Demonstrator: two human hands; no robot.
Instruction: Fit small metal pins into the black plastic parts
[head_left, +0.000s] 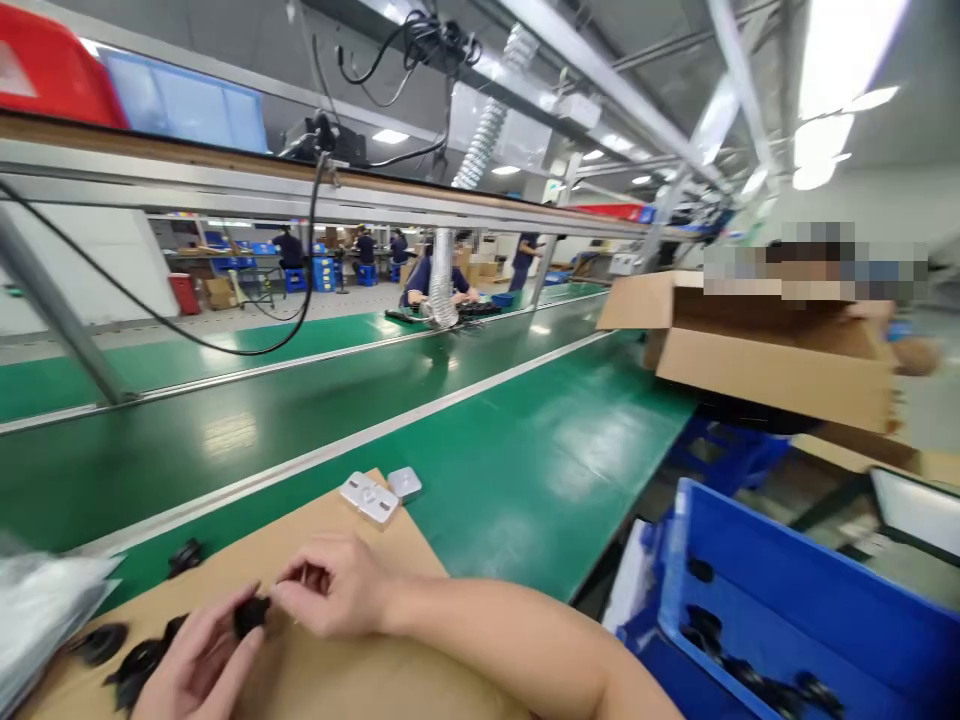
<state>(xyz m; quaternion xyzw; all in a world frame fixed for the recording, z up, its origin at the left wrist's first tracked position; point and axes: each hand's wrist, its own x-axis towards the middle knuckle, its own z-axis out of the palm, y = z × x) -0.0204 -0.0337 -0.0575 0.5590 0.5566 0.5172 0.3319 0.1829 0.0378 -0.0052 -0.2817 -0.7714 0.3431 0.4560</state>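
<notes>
The left hand grasps a small black rounded part between thumb and fingers, above the brown cardboard sheet. The right hand is curled, thumb and forefinger pinched at the part's right side; whether it grips the part or a thin piece cannot be determined. The left-hand grip appears to steady the part, leaving its right side accessible.

The sheet lies on the green, smooth-surfaced tabletop, probably as surface protection. Loose black curved parts lie beside the left hand, presumably for short reach. A silver-white slotted block sits at the sheet's far right corner; a smaller silver-white square block is just beside it.

A crumpled translucent plastic bag covers the sheet's left side and limits clearance there. Beyond the tabletop's right edge stands a blue rectangular plastic bin containing black parts. An opened brown cardboard box obstructs the tabletop's far right edge.
</notes>
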